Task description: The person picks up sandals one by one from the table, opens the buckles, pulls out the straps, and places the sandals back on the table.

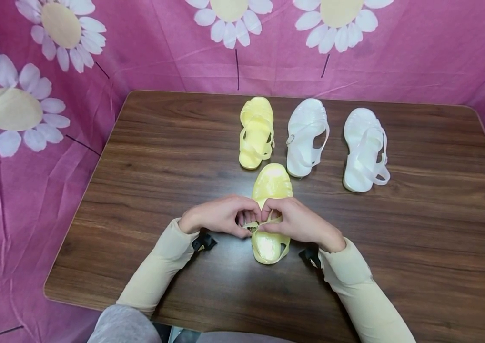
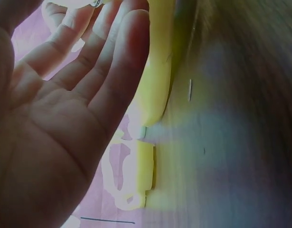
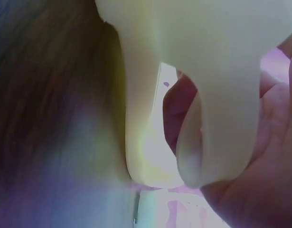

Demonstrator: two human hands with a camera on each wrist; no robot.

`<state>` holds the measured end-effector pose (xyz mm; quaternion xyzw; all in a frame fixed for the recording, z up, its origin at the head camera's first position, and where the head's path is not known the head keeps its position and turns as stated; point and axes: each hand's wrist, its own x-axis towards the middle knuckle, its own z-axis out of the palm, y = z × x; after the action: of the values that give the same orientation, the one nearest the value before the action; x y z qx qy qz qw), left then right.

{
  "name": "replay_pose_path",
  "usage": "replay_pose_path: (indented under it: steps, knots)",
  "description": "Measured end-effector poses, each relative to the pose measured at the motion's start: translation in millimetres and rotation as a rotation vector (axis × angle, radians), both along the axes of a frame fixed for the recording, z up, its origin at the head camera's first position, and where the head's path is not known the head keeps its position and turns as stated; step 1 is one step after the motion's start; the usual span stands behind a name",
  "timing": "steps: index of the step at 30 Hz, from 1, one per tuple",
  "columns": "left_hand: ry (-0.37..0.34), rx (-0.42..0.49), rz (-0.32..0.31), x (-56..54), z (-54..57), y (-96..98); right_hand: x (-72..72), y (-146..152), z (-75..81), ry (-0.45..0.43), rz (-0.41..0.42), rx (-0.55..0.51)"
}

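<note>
A yellow jelly sandal [image 1: 272,181] lies sole down near the middle of the table, toe pointing away. Over its ankle part, my left hand [image 1: 227,214] pinches the strap's buckle side between thumb and forefinger. From the other side my right hand [image 1: 300,221] pinches the thin ankle strap [image 1: 274,220], fingertips meeting the left ones. In the left wrist view a small metal piece [image 2: 97,3] shows at the top edge by the fingers. The sandal's heel strap [image 3: 226,118] looms large in the right wrist view, partly covering the right hand.
Behind the worked sandal, a second yellow sandal [image 1: 256,138] and two white sandals, a nearer one [image 1: 307,138] and one farther right [image 1: 362,152], lie in a row. The brown wooden table [image 1: 174,143] meets a pink flowered cloth [image 1: 152,57] at its back and sides.
</note>
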<state>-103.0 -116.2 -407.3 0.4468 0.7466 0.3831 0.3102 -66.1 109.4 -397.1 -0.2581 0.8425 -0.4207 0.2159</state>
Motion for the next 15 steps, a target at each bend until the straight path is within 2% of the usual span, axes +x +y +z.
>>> replay_pose_path:
  steps: [5, 15]
  knots:
    - [0.012, -0.006, 0.018, 0.8, 0.8, 0.3, 0.5, -1.6, -2.2, -0.01, -0.01, -0.037]
    - [-0.006, -0.018, 0.038, 1.6, 4.9, 1.2, 0.2, -2.1, -3.4, -0.026, -0.014, -0.073]
